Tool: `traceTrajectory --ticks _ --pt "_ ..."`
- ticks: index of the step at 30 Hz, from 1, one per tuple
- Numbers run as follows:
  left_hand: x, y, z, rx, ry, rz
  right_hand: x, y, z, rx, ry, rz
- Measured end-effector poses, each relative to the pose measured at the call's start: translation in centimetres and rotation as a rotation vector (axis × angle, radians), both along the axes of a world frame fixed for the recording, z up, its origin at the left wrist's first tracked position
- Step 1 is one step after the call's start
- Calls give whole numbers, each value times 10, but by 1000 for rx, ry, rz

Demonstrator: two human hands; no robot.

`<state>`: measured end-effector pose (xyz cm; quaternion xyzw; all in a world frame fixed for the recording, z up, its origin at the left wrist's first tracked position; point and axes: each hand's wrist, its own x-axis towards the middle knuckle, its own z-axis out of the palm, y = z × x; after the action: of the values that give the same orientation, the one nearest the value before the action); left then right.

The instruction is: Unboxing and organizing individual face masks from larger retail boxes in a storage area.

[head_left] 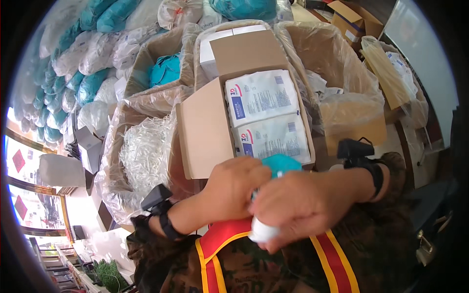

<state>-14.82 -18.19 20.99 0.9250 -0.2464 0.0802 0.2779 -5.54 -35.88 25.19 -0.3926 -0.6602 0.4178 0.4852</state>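
My left hand and my right hand are close together in front of my chest, fingers closed. Teal, soft-looking material sticks out above and between them. Below my right fingers shows a smooth white rounded end; whether it belongs to the teal piece I cannot tell, as the fingers cover the middle. Just beyond the hands stands an opened cardboard box, its flaps folded out. Inside it lie two white printed plastic packs, one behind the other.
Left of the box, a plastic-lined carton holds white strips; another behind has teal pieces. A lined carton with white packets stands right. Stuffed bags pile up far left. White boxes sit behind the open box.
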Motion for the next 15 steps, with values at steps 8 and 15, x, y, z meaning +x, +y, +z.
traceTrajectory --ticks 8,15 --pt "-48 14 55 269 -58 -165 4 -57 21 -97 85 117" --pt "-55 21 61 276 1 -169 6 -73 33 -192 121 16"
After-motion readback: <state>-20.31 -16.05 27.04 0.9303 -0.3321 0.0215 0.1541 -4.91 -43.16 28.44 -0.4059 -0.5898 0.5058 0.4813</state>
